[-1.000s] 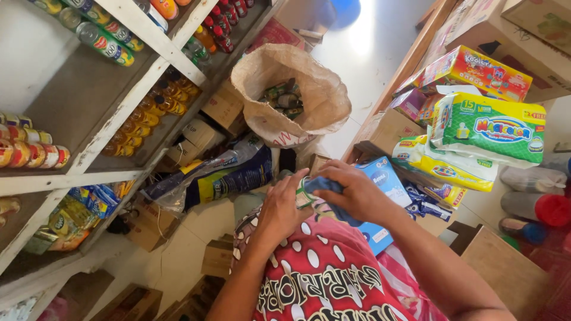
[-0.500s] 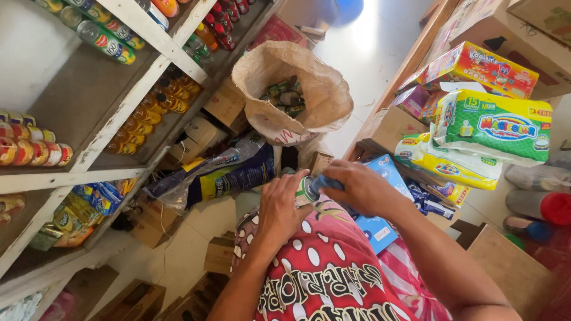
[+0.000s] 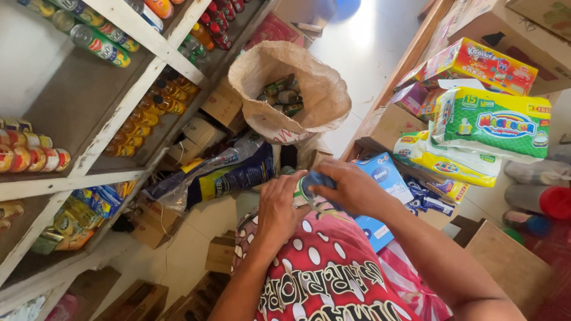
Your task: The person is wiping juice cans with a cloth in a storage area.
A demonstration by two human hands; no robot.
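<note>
My left hand grips a small can with a green and white label, held over my lap. My right hand presses a dark blue cloth against the top of that can. Most of the can is hidden by my fingers. Below the hands is my red garment with white dots. Ahead on the floor stands an open brown sack with several dark cans inside.
White wooden shelves on the left carry rows of bottles and cans. Cardboard boxes and a blue-yellow plastic bag lie below them. On the right are stacked colourful packets, a blue box and a wooden crate.
Both hands have stayed together on the can; the right hand has shifted slightly with the cloth over its top. The view has barely moved.
</note>
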